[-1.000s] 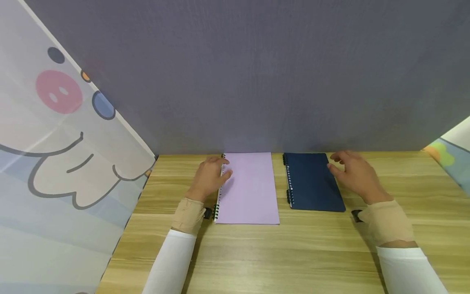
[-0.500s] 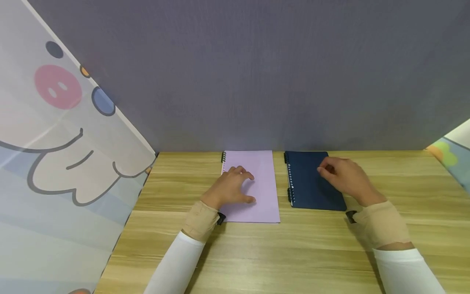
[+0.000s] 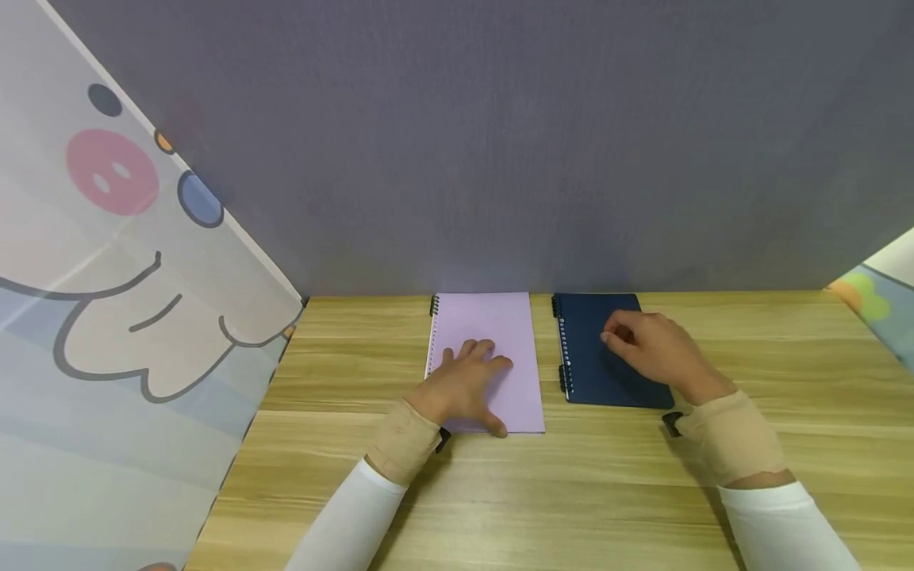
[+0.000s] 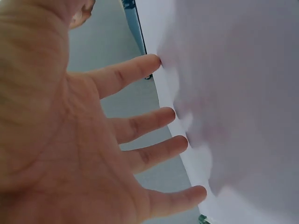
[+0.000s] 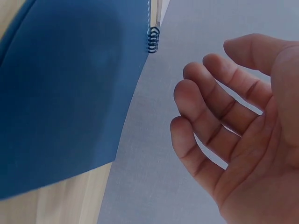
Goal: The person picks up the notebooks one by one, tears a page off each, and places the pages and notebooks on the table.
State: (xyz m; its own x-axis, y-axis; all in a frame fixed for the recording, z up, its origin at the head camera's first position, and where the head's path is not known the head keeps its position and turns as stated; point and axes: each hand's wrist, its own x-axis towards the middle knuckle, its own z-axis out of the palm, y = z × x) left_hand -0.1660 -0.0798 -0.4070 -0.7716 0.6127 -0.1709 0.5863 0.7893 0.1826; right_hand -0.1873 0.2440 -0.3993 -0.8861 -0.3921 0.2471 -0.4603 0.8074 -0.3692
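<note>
At the far left, a pale cartoon-printed sheet [image 3: 107,333] rises beside the wooden table [image 3: 514,507], and a grey partition [image 3: 485,143] stands along the table's far edge. A lilac notebook [image 3: 489,313] lies flat left of centre, its rings along its left side and its far edge at the partition. The left hand [image 3: 464,388] is over its near part, fingers spread apart, gripping nothing; whether the fingertips touch the cover I cannot tell. Just right of it, with a strip of table between, lies a smaller navy notebook [image 3: 589,361], also ringed on its left. The right hand [image 3: 660,349] is above its right part, fingers loosely bent, thumb apart from them, holding nothing. Tan wraps circle both wrists, below them white sleeves.
</note>
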